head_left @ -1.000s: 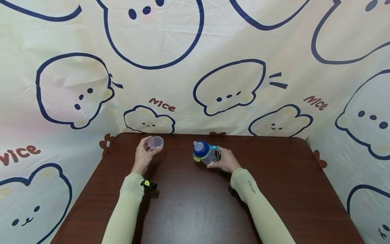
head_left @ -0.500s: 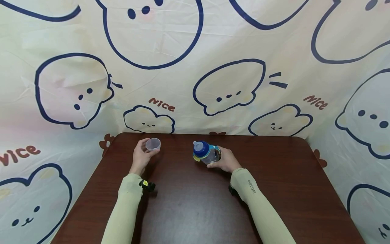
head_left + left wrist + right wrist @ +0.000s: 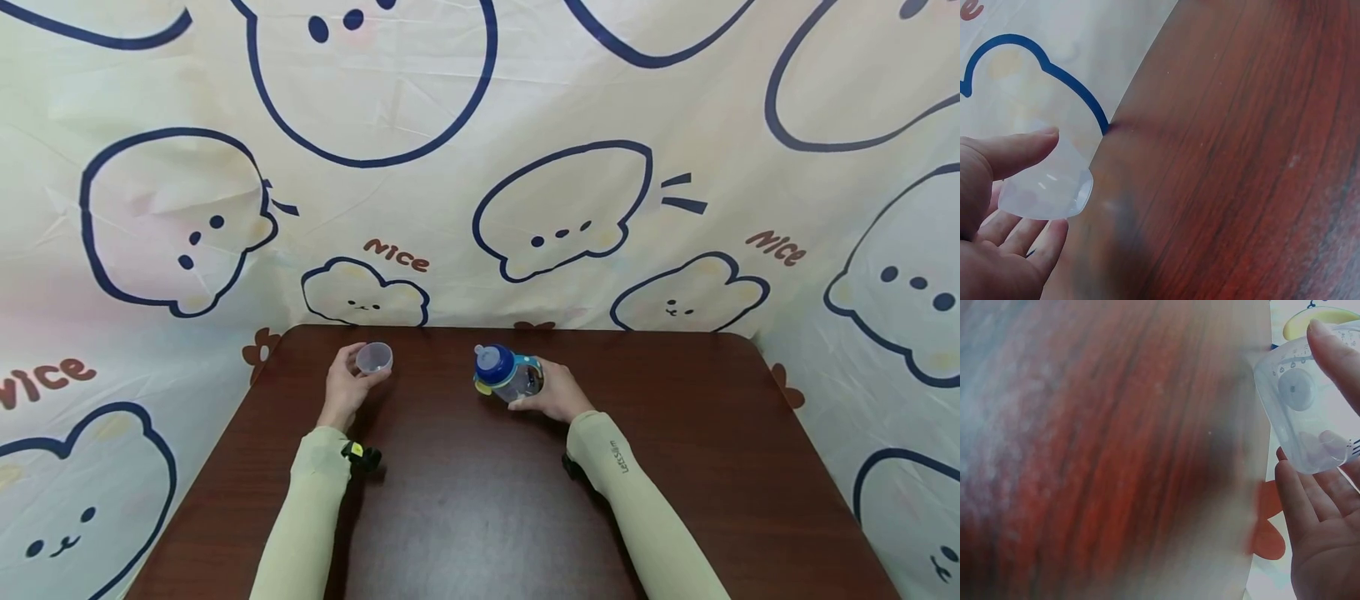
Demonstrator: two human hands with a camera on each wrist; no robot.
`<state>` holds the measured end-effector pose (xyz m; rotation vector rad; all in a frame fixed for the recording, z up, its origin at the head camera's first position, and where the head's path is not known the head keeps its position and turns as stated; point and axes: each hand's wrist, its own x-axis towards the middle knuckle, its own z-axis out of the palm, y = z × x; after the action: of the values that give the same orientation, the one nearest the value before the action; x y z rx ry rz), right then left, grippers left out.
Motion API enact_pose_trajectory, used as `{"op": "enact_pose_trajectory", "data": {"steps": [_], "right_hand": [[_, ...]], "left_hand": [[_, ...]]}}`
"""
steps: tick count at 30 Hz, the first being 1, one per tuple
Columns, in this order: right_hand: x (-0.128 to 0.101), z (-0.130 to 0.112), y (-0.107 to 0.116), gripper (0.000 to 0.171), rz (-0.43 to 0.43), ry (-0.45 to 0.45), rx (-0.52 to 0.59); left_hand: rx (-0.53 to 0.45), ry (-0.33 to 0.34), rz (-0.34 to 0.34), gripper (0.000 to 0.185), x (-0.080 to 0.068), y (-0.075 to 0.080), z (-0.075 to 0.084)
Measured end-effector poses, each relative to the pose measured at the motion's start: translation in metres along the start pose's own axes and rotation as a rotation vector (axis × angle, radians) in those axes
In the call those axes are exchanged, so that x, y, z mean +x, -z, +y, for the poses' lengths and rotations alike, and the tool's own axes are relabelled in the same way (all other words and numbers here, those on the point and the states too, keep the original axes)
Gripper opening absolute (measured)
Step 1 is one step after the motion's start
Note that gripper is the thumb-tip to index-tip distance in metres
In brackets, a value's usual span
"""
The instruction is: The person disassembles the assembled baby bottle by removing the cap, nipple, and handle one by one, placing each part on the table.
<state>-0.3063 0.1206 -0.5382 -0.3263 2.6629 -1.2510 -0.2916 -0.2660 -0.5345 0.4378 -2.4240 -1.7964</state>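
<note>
Between its thumb and fingers my left hand (image 3: 345,390) holds a small clear plastic cup (image 3: 374,358), mouth tilted toward the head camera. The left wrist view shows this cup (image 3: 1044,195) from the side, thumb at one side and fingertips at its base end. To the right, my right hand (image 3: 558,393) grips a child's drinking bottle (image 3: 495,367) with a blue lid, a clear spout, a light blue handle and a yellow tab. The bottle leans left, toward the cup, with a gap between them. In the right wrist view the clear bottle body (image 3: 1297,434) shows printed measuring marks.
Both hands are over the far part of a dark brown wooden table (image 3: 465,500). A pale cloth backdrop (image 3: 420,200) with blue cartoon outlines rises behind the table's back edge and along its sides. A small black wrist camera (image 3: 363,457) sits on the left wrist.
My left hand has moved a little to the left and nearer with the cup, widening the gap to the bottle. The right hand and the bottle have stayed almost still.
</note>
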Motion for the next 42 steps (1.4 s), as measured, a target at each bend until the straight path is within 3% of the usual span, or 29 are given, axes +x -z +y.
{"op": "enact_pose_trajectory", "data": {"steps": [22,42], "right_hand": [[0.0036,0.0050,-0.0016,0.083,-0.004,0.052,-0.004],[0.0015,0.0022,-0.0004,0.085,-0.008,0.020,0.002]], "left_hand": [[0.048,0.029,0.004,0.078,0.0002,-0.0014,-0.0042],[0.056,0.039,-0.026,0.087,-0.0011,-0.0014,-0.0052]]}}
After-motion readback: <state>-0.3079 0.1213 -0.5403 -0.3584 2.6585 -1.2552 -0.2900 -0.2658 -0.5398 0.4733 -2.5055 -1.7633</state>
